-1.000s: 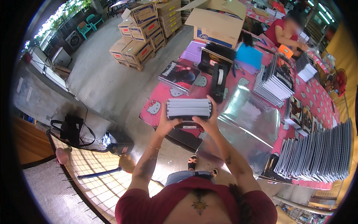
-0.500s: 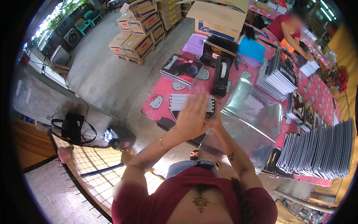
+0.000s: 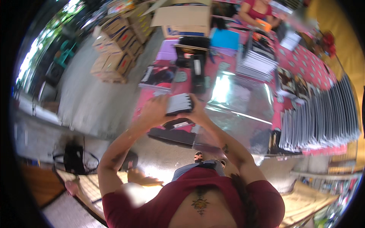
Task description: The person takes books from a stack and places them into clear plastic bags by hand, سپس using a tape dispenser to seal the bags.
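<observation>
Between my two hands, over the near edge of the table, is a small stack of notebooks [image 3: 178, 103] with white page edges and dark covers. My left hand [image 3: 154, 110] grips its left end, and my right hand [image 3: 196, 111] is wrapped round its right end. Motion blurs the fingers a little. Just beyond the stack stands a black tape dispenser [image 3: 197, 74]. To its left lies a pile of notebooks with a dark and red picture cover [image 3: 157, 76]. Right of my right hand, clear plastic sheets [image 3: 239, 100] spread over the table.
A tall row of spiral notebooks [image 3: 319, 117] stands at the right. Another notebook stack [image 3: 256, 62] sits farther back, near a blue folder [image 3: 225, 39]. An open cardboard box [image 3: 184, 22] is at the far end. A co-worker [image 3: 255, 13] sits beyond. Boxes on a pallet [image 3: 114, 62] stand left.
My left hand has gone from lying flat across the stack to gripping its left end. The stack is turned a little between both hands. The whole view has swung to the right.
</observation>
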